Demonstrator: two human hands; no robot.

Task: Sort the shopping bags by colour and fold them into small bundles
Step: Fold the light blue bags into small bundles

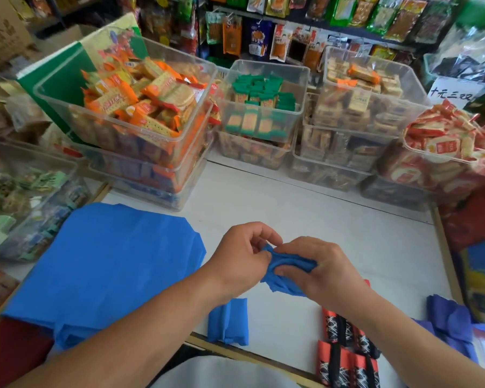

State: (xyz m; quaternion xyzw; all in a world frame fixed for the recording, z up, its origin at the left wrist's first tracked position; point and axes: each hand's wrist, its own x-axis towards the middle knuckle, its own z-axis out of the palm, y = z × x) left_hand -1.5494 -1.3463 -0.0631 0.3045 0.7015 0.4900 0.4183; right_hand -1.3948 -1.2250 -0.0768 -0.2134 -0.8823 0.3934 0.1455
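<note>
Both hands, my left hand [242,254] and right hand [317,268], are pinching a blue bag [284,271] into a bundle above the surface [333,219], probably tucking next.

Bright, even indoor light; slightly soft picture.
Only faint shadows fall on the white table [319,219]; the wide lens bends the edges, and the corners look blurred.
</note>
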